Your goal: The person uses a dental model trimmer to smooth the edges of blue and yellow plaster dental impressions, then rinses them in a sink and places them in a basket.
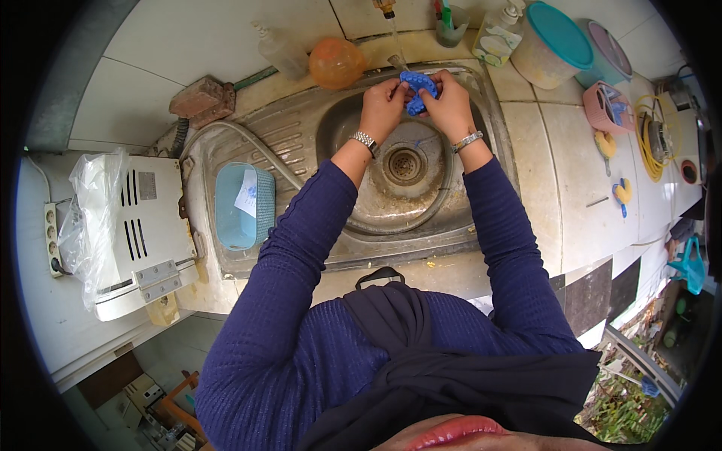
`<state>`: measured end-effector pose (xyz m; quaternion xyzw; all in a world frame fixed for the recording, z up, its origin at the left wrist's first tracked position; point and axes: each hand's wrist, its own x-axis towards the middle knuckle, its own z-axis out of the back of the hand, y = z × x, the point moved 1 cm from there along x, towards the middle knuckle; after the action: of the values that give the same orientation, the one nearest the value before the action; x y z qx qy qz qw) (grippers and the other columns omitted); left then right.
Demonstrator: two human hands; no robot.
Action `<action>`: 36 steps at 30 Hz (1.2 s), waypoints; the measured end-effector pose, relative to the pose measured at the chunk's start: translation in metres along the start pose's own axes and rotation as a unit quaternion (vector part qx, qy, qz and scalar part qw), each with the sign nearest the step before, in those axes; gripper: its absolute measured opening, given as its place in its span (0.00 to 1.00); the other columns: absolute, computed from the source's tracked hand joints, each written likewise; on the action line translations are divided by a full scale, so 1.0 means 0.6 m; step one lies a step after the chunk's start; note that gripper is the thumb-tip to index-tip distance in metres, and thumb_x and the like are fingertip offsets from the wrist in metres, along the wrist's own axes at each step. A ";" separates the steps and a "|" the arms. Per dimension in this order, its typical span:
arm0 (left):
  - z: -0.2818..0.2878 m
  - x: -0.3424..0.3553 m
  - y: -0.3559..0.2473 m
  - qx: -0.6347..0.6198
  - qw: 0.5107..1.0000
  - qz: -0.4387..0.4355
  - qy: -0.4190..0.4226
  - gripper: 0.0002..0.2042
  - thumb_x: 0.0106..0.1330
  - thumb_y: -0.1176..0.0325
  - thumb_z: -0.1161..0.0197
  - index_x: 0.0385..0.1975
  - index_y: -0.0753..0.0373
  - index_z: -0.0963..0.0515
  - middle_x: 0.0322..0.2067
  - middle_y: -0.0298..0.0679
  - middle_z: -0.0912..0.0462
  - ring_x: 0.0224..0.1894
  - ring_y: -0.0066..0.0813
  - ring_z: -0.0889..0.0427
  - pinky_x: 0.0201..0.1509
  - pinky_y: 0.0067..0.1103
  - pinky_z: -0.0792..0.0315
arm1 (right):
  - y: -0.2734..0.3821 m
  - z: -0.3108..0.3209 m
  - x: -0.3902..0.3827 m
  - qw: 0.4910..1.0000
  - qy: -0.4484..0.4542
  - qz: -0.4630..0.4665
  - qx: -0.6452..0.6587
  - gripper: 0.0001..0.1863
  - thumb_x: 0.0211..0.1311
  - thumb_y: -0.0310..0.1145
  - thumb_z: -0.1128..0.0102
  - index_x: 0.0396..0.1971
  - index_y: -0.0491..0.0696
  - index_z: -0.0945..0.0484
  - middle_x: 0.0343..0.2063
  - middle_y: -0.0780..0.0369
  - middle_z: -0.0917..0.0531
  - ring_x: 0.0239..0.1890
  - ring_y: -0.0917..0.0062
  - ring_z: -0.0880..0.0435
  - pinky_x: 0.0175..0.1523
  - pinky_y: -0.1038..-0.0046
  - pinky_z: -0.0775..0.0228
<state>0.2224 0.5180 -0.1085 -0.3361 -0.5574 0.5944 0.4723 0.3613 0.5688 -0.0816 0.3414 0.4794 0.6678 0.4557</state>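
Up at top centre of the frame, two bare hands work over one metal sink (329, 126), and one knobbly blue piece (418, 80) sits right between them. Left hand (382, 110): fingers pinched on its left side! Right hand (453, 109): fingers curled around its right! The piece looks bent, its upper edge sloping down from upper left to right; the full long axis is hidden by fingers, and I cannot tell which end is its front. One tap (385, 9) above, a thin stream falling.

Now the containers: two baskets. Left of frame, a light-blue basket (265, 204) holds one white-and-blue slip (247, 193); upper right, a pink basket (597, 111) has something blue inside. Two lidded tubs (536, 56) stand upper right, and one cup (451, 36) at the top holds green and red items.
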 end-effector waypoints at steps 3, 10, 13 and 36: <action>-0.001 0.005 0.005 -0.038 0.998 0.033 0.026 0.10 0.70 0.70 0.45 0.36 0.73 0.22 0.32 0.43 0.14 0.33 0.26 0.15 0.37 0.21 0.22 | -0.022 0.000 0.011 1.000 0.000 -0.007 0.030 0.14 0.57 0.24 0.38 0.40 0.35 0.28 0.31 0.54 0.18 0.25 0.72 0.14 0.23 0.75 0.20; 0.015 0.045 0.035 -0.127 0.975 0.146 0.105 0.09 0.69 0.72 0.43 0.43 0.70 0.21 0.36 0.43 0.15 0.37 0.28 0.15 0.40 0.22 0.20 | -0.039 0.024 0.040 0.999 -0.039 -0.017 0.035 0.15 0.55 0.25 0.37 0.41 0.34 0.27 0.32 0.51 0.17 0.24 0.68 0.13 0.24 0.73 0.20; 0.020 0.081 0.041 -0.057 0.968 0.201 0.138 0.10 0.68 0.70 0.42 0.44 0.67 0.21 0.38 0.41 0.15 0.38 0.27 0.15 0.41 0.21 0.21 | -0.028 0.035 0.046 0.999 -0.034 -0.015 0.027 0.16 0.55 0.25 0.37 0.41 0.34 0.27 0.33 0.51 0.17 0.25 0.68 0.13 0.25 0.73 0.19; 0.009 0.096 -0.016 0.052 0.992 0.011 0.118 0.11 0.67 0.70 0.39 0.42 0.71 0.20 0.36 0.40 0.14 0.37 0.23 0.15 0.42 0.20 0.22 | -0.022 0.028 0.061 0.999 -0.041 0.010 0.000 0.14 0.54 0.26 0.38 0.39 0.35 0.27 0.32 0.50 0.17 0.26 0.66 0.12 0.26 0.71 0.18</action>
<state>0.2005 0.5692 -0.0911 -0.3848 -0.4621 0.5844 0.5448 0.3672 0.6104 -0.0884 0.3733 0.4568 0.6577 0.4684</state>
